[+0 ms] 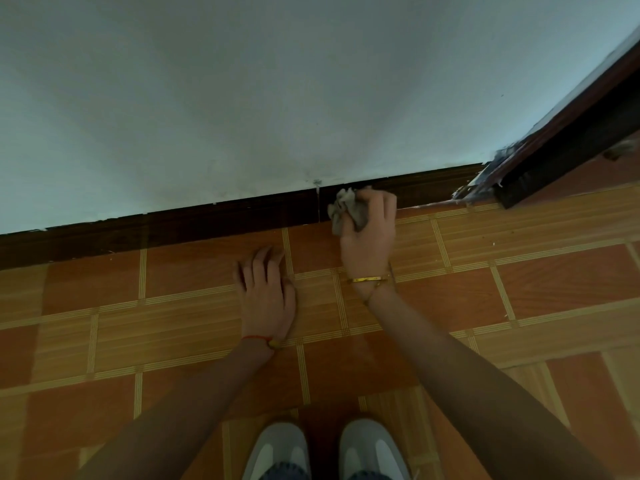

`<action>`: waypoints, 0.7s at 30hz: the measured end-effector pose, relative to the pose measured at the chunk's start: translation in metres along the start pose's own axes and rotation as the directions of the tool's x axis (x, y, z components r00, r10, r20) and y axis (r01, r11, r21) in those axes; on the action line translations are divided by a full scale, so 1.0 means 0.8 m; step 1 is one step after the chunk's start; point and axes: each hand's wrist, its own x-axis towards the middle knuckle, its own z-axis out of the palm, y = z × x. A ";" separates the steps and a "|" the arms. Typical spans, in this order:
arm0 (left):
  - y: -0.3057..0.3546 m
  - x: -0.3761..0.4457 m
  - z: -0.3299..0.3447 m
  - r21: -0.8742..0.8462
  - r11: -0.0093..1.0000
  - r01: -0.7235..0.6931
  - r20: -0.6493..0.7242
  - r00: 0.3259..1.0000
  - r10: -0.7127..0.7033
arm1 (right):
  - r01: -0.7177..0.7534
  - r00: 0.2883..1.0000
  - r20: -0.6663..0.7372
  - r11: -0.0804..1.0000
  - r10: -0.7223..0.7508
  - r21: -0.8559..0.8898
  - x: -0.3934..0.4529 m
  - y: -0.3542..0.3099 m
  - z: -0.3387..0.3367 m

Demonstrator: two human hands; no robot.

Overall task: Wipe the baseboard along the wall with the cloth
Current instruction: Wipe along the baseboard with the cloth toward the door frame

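Note:
A dark brown baseboard [207,220] runs along the foot of the pale wall, rising from lower left to upper right. My right hand [370,233] grips a crumpled grey cloth [343,209] and holds it against the baseboard, just right of a vertical joint in the board. My left hand [266,292] rests flat on the tiled floor in front of the baseboard, fingers spread and pointing at the wall. It holds nothing.
A dark door frame [568,133] meets the baseboard at the right, with chipped paint at its foot. The floor is orange and tan tile [519,289]. My two grey shoes [325,452] stand at the bottom centre.

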 end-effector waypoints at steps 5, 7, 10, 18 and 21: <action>0.025 0.005 0.004 -0.051 0.997 -0.059 0.010 0.998 0.059 | -0.096 0.980 -0.172 0.995 0.098 0.020 0.026 0.018 -0.021; 0.034 0.006 0.009 -0.055 0.995 -0.080 0.039 0.996 0.082 | -0.144 0.950 -0.282 0.990 0.136 -0.008 0.048 0.037 -0.043; 0.046 0.007 0.015 -0.057 0.994 -0.091 0.080 0.992 0.095 | -0.238 0.895 -0.394 0.971 0.211 -0.020 0.082 0.071 -0.079; 0.048 0.006 0.028 -0.016 0.991 -0.135 0.082 0.987 0.136 | -0.083 0.990 -0.124 0.990 0.068 -0.117 0.053 0.054 -0.064; 0.048 0.005 0.028 0.003 0.989 -0.149 0.074 0.986 0.149 | 0.004 1.000 0.019 0.994 -0.002 -0.107 0.034 0.047 -0.046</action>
